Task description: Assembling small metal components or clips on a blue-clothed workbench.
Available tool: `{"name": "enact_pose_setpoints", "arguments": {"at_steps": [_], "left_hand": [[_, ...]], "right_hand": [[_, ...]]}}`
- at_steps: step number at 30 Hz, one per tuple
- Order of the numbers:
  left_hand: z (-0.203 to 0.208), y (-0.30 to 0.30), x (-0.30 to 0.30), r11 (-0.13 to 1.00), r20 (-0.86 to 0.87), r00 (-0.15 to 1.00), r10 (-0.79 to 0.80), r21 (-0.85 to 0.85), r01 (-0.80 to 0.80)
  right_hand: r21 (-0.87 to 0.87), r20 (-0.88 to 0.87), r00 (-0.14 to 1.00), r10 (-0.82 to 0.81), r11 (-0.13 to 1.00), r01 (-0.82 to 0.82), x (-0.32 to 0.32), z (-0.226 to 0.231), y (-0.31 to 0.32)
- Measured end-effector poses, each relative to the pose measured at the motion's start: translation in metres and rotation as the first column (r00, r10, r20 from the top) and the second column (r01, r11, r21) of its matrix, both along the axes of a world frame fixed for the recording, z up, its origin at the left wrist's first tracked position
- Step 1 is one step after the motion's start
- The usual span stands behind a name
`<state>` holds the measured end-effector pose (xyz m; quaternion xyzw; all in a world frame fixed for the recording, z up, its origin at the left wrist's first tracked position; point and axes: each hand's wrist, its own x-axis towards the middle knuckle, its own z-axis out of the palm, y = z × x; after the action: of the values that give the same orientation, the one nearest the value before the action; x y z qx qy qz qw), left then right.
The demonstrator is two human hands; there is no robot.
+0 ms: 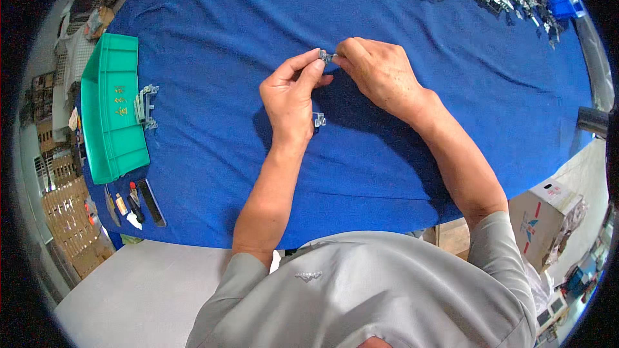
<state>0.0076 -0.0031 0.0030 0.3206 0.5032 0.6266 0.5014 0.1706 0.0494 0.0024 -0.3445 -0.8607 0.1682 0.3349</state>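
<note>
Apparently adjusting a small clear part (325,57).
Pinching it at tips of nearly closed left grip (289,100); meeting its right end with bunched right grip (385,77), impossible to tell if holding. Probably calling next for careful right-side movement.

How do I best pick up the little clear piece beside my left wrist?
Probably pinch the clear piece by its exposed right edge, coming from the right: your left hand crowds its left side, and its small form suits fingertips.
</note>
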Motion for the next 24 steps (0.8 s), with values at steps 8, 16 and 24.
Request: {"name": "enact_pose_setpoints", "arguments": {"at_steps": [8, 16, 24], "left_hand": [[0.002, 0.002, 0.000, 0.998, -0.177, 0.984, 0.003, 0.063, 0.008], [0.003, -0.001, 0.000, 0.994, -0.212, 0.977, 0.002, 0.106, 0.021], [0.003, 0.000, -0.002, 0.970, -0.395, 0.919, -0.001, 0.224, 0.097]], "right_hand": [[-0.108, -0.110, 0.993, -0.035, 0.994, 0.023, 0.001, 0.000, 0.002], [-0.174, -0.147, 0.988, -0.051, 0.984, 0.025, 0.000, 0.003, 0.000], [-0.668, -0.182, 0.973, -0.142, 0.744, -0.016, 0.005, 0.016, 0.008]]}}
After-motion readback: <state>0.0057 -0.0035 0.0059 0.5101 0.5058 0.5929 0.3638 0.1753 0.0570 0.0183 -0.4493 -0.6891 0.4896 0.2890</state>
